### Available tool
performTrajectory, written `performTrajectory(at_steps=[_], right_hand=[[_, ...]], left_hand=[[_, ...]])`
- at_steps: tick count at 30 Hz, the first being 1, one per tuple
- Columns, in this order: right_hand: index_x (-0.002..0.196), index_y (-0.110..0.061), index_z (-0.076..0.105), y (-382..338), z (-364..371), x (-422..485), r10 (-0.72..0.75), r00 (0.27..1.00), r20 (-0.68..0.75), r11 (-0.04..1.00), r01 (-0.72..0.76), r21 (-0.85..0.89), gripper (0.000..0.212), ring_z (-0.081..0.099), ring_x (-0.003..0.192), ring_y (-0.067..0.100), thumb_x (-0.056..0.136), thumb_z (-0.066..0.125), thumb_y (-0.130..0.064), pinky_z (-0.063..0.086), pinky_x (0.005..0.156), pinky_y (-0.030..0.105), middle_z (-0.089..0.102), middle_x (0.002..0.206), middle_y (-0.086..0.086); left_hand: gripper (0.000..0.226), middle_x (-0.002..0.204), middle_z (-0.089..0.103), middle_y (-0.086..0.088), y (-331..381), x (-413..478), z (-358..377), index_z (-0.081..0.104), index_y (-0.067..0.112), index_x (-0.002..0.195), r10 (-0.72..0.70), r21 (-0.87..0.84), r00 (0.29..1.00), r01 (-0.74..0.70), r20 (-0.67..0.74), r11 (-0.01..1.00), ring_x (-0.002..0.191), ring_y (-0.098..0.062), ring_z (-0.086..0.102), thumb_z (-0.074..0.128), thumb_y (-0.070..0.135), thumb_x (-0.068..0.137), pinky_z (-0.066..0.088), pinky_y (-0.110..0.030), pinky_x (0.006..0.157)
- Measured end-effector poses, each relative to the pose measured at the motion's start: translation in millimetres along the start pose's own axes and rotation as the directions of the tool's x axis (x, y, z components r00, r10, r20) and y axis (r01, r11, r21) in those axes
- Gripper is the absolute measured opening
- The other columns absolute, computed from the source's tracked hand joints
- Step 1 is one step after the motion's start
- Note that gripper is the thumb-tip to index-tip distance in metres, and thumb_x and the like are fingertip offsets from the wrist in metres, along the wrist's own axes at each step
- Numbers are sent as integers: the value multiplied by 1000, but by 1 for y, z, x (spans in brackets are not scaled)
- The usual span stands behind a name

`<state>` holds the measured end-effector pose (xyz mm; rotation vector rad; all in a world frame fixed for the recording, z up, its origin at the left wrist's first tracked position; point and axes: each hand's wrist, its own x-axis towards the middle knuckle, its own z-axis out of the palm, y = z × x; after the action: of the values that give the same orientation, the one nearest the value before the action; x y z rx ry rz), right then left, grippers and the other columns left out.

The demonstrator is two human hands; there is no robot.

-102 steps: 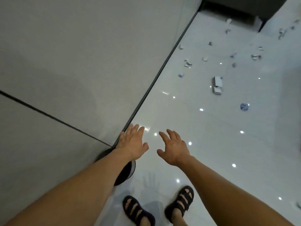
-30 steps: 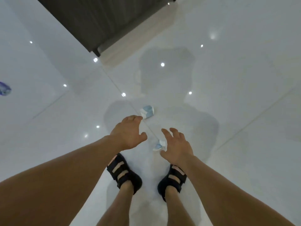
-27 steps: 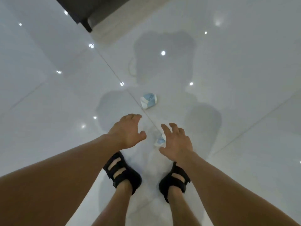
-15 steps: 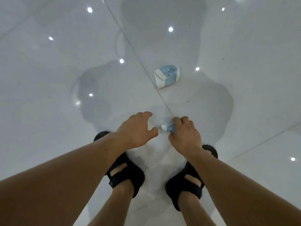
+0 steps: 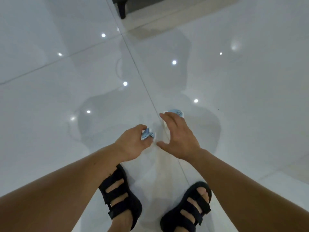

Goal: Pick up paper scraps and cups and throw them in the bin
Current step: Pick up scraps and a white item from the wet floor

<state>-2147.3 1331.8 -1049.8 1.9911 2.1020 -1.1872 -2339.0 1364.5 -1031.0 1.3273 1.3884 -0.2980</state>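
A small blue-and-white paper scrap [image 5: 148, 133] sits in the curled fingers of my left hand [image 5: 132, 145], which holds it just above the glossy white floor. My right hand [image 5: 179, 137] is beside it, fingers spread and holding nothing. Its fingertips reach over a crushed blue-and-white paper cup [image 5: 175, 112] lying on the floor. Most of the cup is hidden behind those fingers. The bin is not in view.
My feet in black sandals [image 5: 122, 196] stand directly below the hands. A dark furniture leg [image 5: 122, 10] and a beige strip [image 5: 150, 24] lie at the top edge. A grout line [image 5: 142, 81] runs diagonally across the white tiles.
The scrap that my right hand pinched on the floor now sits in my left hand. My right hand has let go and moved forward over the crushed cup.
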Motion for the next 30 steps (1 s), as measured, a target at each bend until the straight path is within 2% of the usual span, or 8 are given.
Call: performTrajectory(at_steps=[2, 6, 10, 13, 20, 23, 25, 30], right_hand=[[155, -30, 10, 16, -1, 24, 63, 997, 40, 975, -53, -217, 97, 9, 147, 26, 81, 72, -44, 33, 111, 44, 6, 161, 2], [153, -35, 4, 34, 18, 59, 193, 975, 107, 897, -131, -423, 96, -1, 148, 31, 83, 69, -40, 36, 106, 49, -5, 162, 2], [144, -25, 36, 35, 52, 52, 221, 972, 75, 913, -179, -367, 65, 33, 127, 33, 85, 63, -23, 46, 89, 44, 31, 144, 9], [133, -17, 50, 24, 60, 33, 246, 967, 65, 947, -226, -228, 52, 42, 112, 32, 83, 63, -21, 46, 84, 40, 45, 126, 11], [134, -25, 51, -72, -32, 28, 44, 999, 0, 998, -44, -47, 55, 47, 113, 25, 82, 68, -33, 44, 89, 35, 48, 128, 3], [136, -23, 50, -132, -100, 17, -70, 997, -43, 997, 68, -47, 56, 47, 115, 23, 84, 68, -32, 44, 92, 34, 48, 130, 2], [138, -24, 48, -173, -145, 1, -113, 992, -64, 992, 109, -60, 58, 45, 117, 21, 84, 68, -32, 44, 91, 33, 47, 132, 0], [138, -27, 46, -274, -248, -55, -231, 972, -36, 965, 224, -137, 58, 45, 117, 19, 85, 68, -36, 41, 86, 28, 46, 132, -2]], left_hand=[[47, 113, 59, 1, -18, 4, -3, 46, 22, 130, -49, 0, 998, 49, -39, 999, 96, -17, 56, 56, 44, 91, 45, -28, 83], [47, 108, 56, 4, -61, 5, 1, 46, 19, 131, -106, -17, 991, 105, -83, 994, 93, -15, 54, 57, 41, 91, 41, -26, 80], [47, 117, 57, -1, -88, -2, 6, 44, 18, 134, -115, 24, 991, 117, -75, 993, 97, -16, 54, 56, 38, 92, 41, -26, 81], [42, 117, 58, -5, -87, -11, -5, 47, 16, 129, -103, 37, 988, 108, -114, 993, 96, -17, 53, 55, 36, 93, 39, -26, 80], [41, 117, 58, -5, -21, -65, -83, 48, 14, 129, -15, -38, 958, 4, -286, 999, 94, -16, 53, 56, 32, 93, 37, -21, 78], [36, 110, 59, -3, 17, -119, -129, 51, 9, 124, 30, -78, 928, -63, -371, 995, 87, -11, 50, 58, 28, 93, 30, -12, 66], [36, 104, 58, -2, 41, -163, -162, 51, 6, 122, 46, -96, 896, -98, -441, 991, 85, -10, 49, 59, 25, 93, 28, -12, 62], [33, 105, 59, -3, 92, -289, -237, 53, 6, 117, 11, -128, 810, -106, -587, 986, 92, -20, 57, 60, 25, 91, 36, -22, 73]])
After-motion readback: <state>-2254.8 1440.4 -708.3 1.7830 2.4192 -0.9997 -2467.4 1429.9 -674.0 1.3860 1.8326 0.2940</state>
